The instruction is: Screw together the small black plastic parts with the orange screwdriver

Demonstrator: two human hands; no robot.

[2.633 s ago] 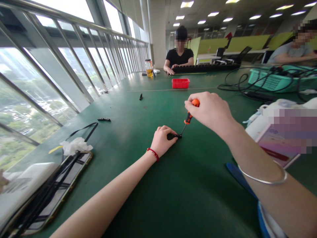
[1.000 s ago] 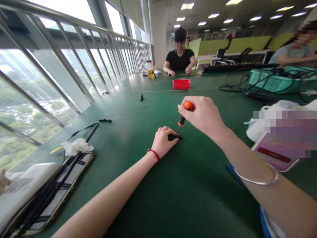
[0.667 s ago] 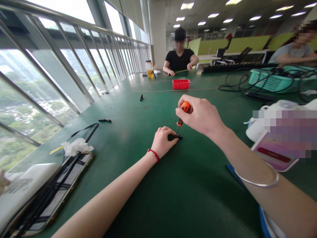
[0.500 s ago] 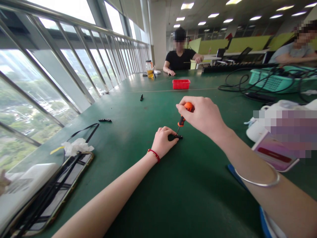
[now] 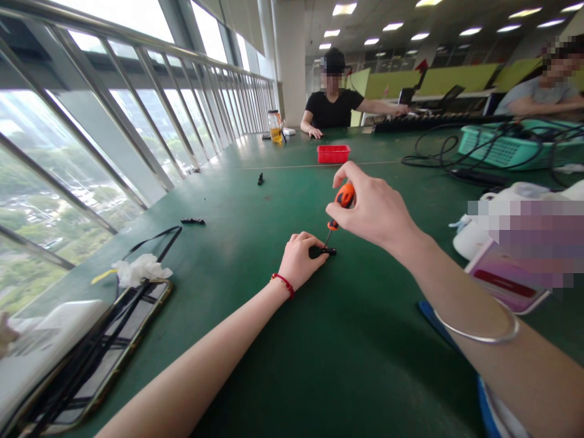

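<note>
Left hand (image 5: 300, 258) pinches black part (image 5: 316, 252) below right hand (image 5: 376, 207)

- The right hand (image 5: 378, 204) is spreading thumb and index finger wider at the screwdriver (image 5: 345, 193).
- The screwdriver's tip is resting nearer the left hand (image 5: 298, 258).
- A person (image 5: 332, 111) opposite is stretching one arm toward the long black strip (image 5: 426, 123).

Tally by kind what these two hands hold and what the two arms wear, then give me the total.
Screwdriver, in the right hand: 1
Black piece, in the left hand: 1
Bracelets, one red on the left arm, one silver on the right: 2
Total: 4
</note>
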